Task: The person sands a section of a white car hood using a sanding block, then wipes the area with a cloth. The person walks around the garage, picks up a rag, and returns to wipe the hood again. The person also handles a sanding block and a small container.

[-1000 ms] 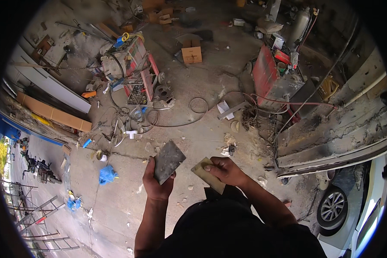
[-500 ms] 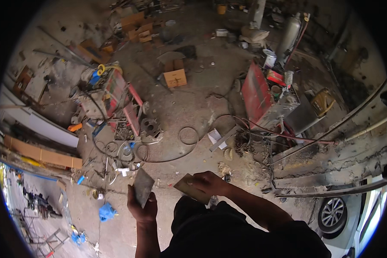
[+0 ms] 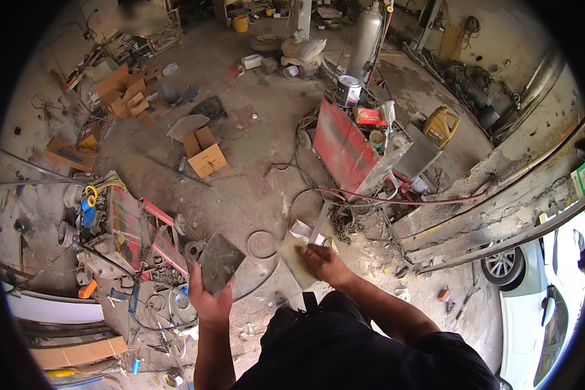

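Observation:
A thin dark grey rectangular plate [image 3: 221, 263] is gripped along its lower edge by my left hand [image 3: 209, 300], its broad face turned up. To the right, my right hand [image 3: 329, 265] pinches a flat yellowish-tan piece [image 3: 294, 261], thumb and fingers at its right side. The two flat pieces are apart, both held above the floor in front of my body. What either is made of I cannot make out; the fingers behind the grey plate are partly hidden.
A red metal cart [image 3: 344, 146] loaded with cans and bottles stands ahead right, near a silver cylinder [image 3: 365, 45]. Another red cart [image 3: 125, 224] is at left. A hose [image 3: 396, 201] crosses the floor. A cardboard box [image 3: 205, 159] lies ahead, and a pale car [image 3: 526, 305] is at right.
My view has swung to the right and up, so more of the car shows. The grey plate now faces up more fully, and the tan piece has tilted. Both hands keep their holds.

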Demonstrator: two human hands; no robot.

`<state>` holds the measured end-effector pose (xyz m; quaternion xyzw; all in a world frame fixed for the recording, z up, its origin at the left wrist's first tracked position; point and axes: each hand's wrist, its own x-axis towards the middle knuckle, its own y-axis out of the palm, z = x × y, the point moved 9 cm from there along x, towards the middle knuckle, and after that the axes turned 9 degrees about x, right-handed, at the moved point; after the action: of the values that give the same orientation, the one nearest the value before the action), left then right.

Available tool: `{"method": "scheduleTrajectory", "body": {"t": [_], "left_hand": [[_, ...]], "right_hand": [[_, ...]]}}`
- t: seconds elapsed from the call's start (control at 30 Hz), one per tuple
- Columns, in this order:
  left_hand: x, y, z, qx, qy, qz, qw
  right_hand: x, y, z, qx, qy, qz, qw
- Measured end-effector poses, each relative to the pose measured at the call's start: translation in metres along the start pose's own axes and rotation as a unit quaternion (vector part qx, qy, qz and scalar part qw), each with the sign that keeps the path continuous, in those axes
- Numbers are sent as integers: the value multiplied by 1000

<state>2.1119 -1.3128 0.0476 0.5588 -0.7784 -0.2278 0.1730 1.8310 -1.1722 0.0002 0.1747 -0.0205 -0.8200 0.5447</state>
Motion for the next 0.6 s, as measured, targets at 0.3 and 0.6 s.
{"method": "scheduleTrajectory", "body": {"t": [0.3,0.6], "left_hand": [[91,64,129,-140,-304,166,928],[253,83,78,524,40,127,841]], "right_hand": [[96,21,35,270,-5,6,963],[218,18,124,-270,-281,-12,921]]}}
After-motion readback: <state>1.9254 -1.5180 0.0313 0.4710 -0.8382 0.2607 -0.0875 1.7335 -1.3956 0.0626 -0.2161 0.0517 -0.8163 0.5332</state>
